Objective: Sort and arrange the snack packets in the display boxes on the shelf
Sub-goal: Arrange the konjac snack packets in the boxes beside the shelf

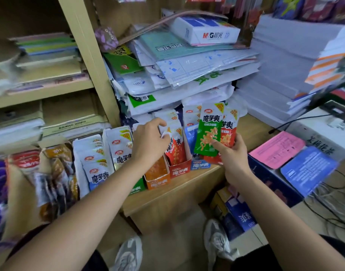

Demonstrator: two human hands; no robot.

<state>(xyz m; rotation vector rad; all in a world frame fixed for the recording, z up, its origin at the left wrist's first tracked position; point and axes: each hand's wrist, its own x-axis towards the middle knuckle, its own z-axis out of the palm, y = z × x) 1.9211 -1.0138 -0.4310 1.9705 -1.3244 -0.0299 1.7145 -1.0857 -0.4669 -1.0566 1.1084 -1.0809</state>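
Wooden shelf (187, 184), front edge running diagonally; display boxes crowd its lip, leaving a bare strip only at the right end. Above them, a slumping pile of plastic-wrapped paper goods (187, 75) overhangs the box tops, so headroom is tight. To the right, tall stacks of white paper (281, 75).

Five upright display boxes countable in the row: two white-packet ones at left, then the orange box (158, 179), red box (179, 169) and blue box (200, 165), shoulder to shoulder. Further left the packets blur; no count possible.

Left hand (150, 143): grip pinched on the tops of the packets standing in the red box (174, 147), fingers curled over them.

Right hand (233, 151): held above the blue box, grasping two loose packets fanned together, a green packet (207, 133) in front and a red packet (229, 132) behind, forefinger laid across the green one's face.

Two grey shoes (216, 241) on the floor below.
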